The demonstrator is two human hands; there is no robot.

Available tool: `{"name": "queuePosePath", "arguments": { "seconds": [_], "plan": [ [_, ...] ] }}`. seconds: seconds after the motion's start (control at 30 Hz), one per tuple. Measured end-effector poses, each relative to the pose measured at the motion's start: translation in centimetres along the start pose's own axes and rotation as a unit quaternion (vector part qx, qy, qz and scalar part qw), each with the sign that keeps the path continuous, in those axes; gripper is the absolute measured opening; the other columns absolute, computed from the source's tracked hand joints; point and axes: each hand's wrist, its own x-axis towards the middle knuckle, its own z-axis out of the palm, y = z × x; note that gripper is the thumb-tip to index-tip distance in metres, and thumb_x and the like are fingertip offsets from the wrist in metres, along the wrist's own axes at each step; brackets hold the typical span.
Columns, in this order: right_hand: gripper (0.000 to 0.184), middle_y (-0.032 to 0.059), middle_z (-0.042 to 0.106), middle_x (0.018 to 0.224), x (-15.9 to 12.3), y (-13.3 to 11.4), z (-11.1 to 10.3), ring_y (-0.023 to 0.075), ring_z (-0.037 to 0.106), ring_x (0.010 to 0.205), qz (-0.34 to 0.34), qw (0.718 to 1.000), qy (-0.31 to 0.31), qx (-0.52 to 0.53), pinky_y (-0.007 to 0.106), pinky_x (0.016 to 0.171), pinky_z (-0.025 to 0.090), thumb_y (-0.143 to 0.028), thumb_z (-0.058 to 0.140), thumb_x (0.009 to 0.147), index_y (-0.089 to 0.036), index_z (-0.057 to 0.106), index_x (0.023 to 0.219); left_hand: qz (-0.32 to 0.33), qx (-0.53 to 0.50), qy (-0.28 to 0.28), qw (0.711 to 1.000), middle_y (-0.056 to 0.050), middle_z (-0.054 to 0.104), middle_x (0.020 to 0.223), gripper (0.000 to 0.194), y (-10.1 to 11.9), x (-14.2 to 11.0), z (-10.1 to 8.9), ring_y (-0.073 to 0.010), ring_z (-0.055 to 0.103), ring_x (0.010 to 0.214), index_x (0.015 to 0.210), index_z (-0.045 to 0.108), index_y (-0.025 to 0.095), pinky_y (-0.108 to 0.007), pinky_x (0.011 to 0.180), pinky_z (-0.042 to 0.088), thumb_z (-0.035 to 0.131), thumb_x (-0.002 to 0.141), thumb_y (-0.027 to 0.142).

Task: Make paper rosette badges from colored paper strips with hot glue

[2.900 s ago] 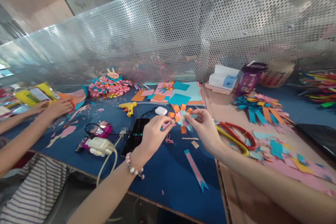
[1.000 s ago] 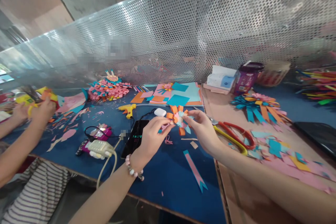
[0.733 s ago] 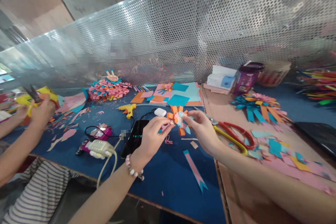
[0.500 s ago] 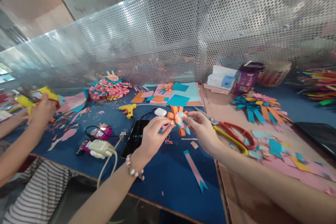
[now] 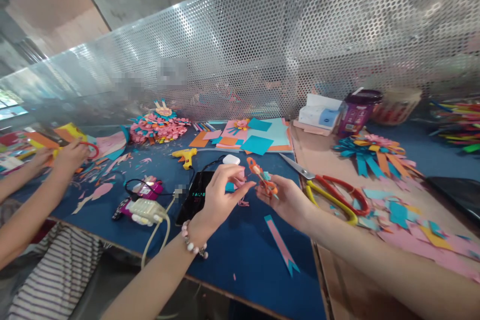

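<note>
the right hand (image 5: 294,201) pinches a small paper flower (image 5: 265,177) between thumb and fingers, nearly edge-on, to the right of the left fingertips and apart from them. the left hand (image 5: 218,199) has thumb and forefinger parted at the tips; whether they grip the pink scrap (image 5: 240,175) showing there, i cannot tell. the flower should be almost weightless, springy but easily crushed; a firm squeeze would likely flatten its orange loops, so the layered center looks the better hold. its paper looks matte, probably not slippery. below the right fingertips lies a flat pink-on-blue paper strip (image 5: 280,242) with a swallowtail end. right of those fingers rest steel scissors (image 5: 308,174) with smooth red and yellow handles. beyond the fingertips are crisp teal paper squares (image 5: 257,145); left of the left fingers, a glossy black phone (image 5: 190,204).
</note>
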Motion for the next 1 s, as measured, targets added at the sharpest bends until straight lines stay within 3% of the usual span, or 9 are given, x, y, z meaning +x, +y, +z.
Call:
{"name": "queuePosePath", "arguments": {
  "seconds": [0.1, 0.2, 0.33, 0.43, 0.53, 0.63, 0.73, 0.87, 1.0],
  "plan": [
    [0.014, 0.0035, 0.062, 0.065, -0.6, 0.4, 0.2, 0.0156, 0.060, 0.060, 0.054, 0.998, -0.031, 0.012, 0.035, 0.073, 0.052, -0.023, 0.052, 0.077, -0.019, 0.063, 0.071, -0.051, 0.001, 0.002, 0.999, -0.009, 0.057, 0.110, 0.044, -0.4, 0.5, -0.2, -0.0173, 0.062, 0.092, 0.113, 0.054, 0.019, -0.030, 0.077, 0.054, 0.074, 0.074, 0.028],
    [0.019, 0.0027, 0.061, 0.065, -1.5, 0.8, 0.6, 0.0136, 0.058, 0.058, 0.104, 0.992, -0.059, 0.038, 0.033, 0.071, 0.051, -0.023, 0.048, 0.079, -0.018, 0.066, 0.074, -0.142, -0.097, -0.073, 0.982, -0.013, 0.056, 0.122, 0.062, -0.5, 1.2, -0.5, -0.0244, 0.056, 0.113, 0.125, 0.047, 0.020, -0.037, 0.090, 0.050, 0.076, 0.071, 0.029],
    [0.022, 0.0025, 0.062, 0.067, -2.5, 1.1, 1.3, 0.0131, 0.058, 0.059, 0.133, 0.984, -0.107, 0.052, 0.029, 0.068, 0.050, -0.029, 0.047, 0.080, -0.019, 0.066, 0.074, -0.261, -0.274, -0.214, 0.901, -0.010, 0.066, 0.105, 0.042, 0.0, 1.6, -1.0, -0.0226, 0.065, 0.097, 0.114, 0.056, 0.016, -0.033, 0.081, 0.053, 0.070, 0.077, 0.029],
    [0.023, 0.0047, 0.065, 0.071, -2.3, 1.0, 1.3, 0.0164, 0.060, 0.064, 0.091, 0.986, -0.140, -0.028, 0.030, 0.063, 0.048, -0.036, 0.051, 0.080, -0.019, 0.066, 0.076, -0.289, -0.307, -0.192, 0.886, -0.007, 0.068, 0.100, 0.033, 0.2, 1.5, -1.2, -0.0210, 0.066, 0.091, 0.104, 0.060, 0.016, -0.030, 0.077, 0.053, 0.071, 0.077, 0.029],
    [0.024, 0.0046, 0.066, 0.075, -0.9, 0.1, 0.5, 0.0185, 0.060, 0.066, -0.033, 0.983, -0.092, -0.156, 0.031, 0.060, 0.047, -0.039, 0.055, 0.079, -0.019, 0.068, 0.079, -0.291, -0.289, -0.145, 0.900, -0.007, 0.067, 0.105, 0.035, 0.1, 1.5, -1.4, -0.0217, 0.065, 0.096, 0.105, 0.060, 0.016, -0.031, 0.083, 0.053, 0.072, 0.075, 0.030],
    [0.033, 0.0037, 0.068, 0.082, 0.7, -1.8, -0.7, 0.0200, 0.061, 0.080, -0.148, 0.964, -0.019, -0.219, 0.033, 0.075, 0.047, -0.047, 0.052, 0.082, -0.020, 0.070, 0.078, -0.294, -0.264, -0.156, 0.905, -0.008, 0.068, 0.104, 0.034, 0.0, 1.5, -1.4, -0.0226, 0.065, 0.096, 0.102, 0.060, 0.015, -0.033, 0.083, 0.053, 0.072, 0.075, 0.032],
    [0.035, 0.0039, 0.068, 0.095, 1.1, -3.4, -1.1, 0.0224, 0.060, 0.094, -0.220, 0.930, -0.029, -0.294, 0.035, 0.088, 0.043, -0.051, 0.052, 0.084, -0.022, 0.072, 0.082, -0.292, -0.264, -0.181, 0.901, -0.008, 0.068, 0.103, 0.032, 0.2, 1.5, -1.2, -0.0225, 0.066, 0.094, 0.103, 0.059, 0.016, -0.033, 0.081, 0.054, 0.071, 0.076, 0.029],
    [0.026, 0.0033, 0.065, 0.096, 0.0, -4.0, -0.2, 0.0233, 0.058, 0.094, -0.230, 0.887, -0.070, -0.394, 0.034, 0.085, 0.043, -0.047, 0.063, 0.077, -0.022, 0.072, 0.076, -0.283, -0.259, -0.200, 0.901, -0.008, 0.069, 0.100, 0.030, 0.5, 1.4, -0.9, -0.0234, 0.066, 0.092, 0.102, 0.059, 0.016, -0.034, 0.078, 0.055, 0.070, 0.076, 0.026],
    [0.026, 0.0014, 0.063, 0.089, -0.6, -3.4, 0.2, 0.0194, 0.058, 0.085, -0.184, 0.908, -0.062, -0.372, 0.031, 0.079, 0.044, -0.046, 0.067, 0.074, -0.020, 0.068, 0.080, -0.283, -0.244, -0.202, 0.905, -0.007, 0.069, 0.097, 0.030, 0.5, 1.2, -0.8, -0.0228, 0.067, 0.089, 0.101, 0.059, 0.016, -0.033, 0.073, 0.056, 0.069, 0.076, 0.028]
  ]
}}
